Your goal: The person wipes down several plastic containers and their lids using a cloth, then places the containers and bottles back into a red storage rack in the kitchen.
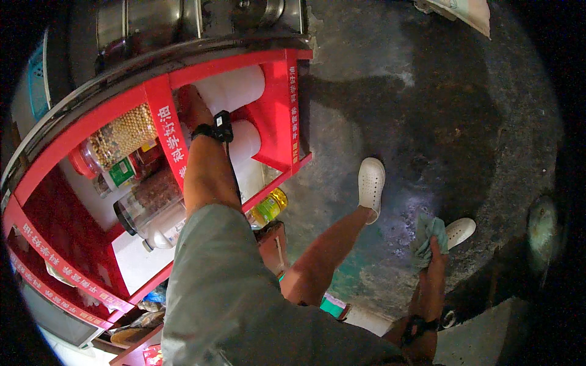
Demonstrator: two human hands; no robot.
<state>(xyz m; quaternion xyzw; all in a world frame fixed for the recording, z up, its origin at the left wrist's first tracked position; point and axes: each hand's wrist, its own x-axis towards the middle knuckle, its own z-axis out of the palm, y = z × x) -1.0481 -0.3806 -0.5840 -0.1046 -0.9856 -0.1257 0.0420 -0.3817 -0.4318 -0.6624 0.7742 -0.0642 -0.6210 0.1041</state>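
Observation:
My left hand [194, 106] reaches into a compartment of a red display rack [274, 160], beside a white cylindrical container [242, 87]. Its fingers are in shadow and partly behind a red post, so I cannot tell whether they hold anything. A second white container [245, 139] lies just past that wrist, which bears a black strap with a small device. Low on the other side, over the concrete floor, my right hand [434, 258] grips a crumpled grey-green cloth [428, 235]. Part of the cloth hangs in front of one white clog.
The neighbouring compartment holds a jar of pale beans [126, 132], a dark-lidded clear jar [158, 196] and a white bottle [160, 238]. A yellow oil bottle [270, 208] stands by the rack's edge. Metal vessels [151, 23] sit on top. White clogs [371, 183] are on the stained floor [339, 137].

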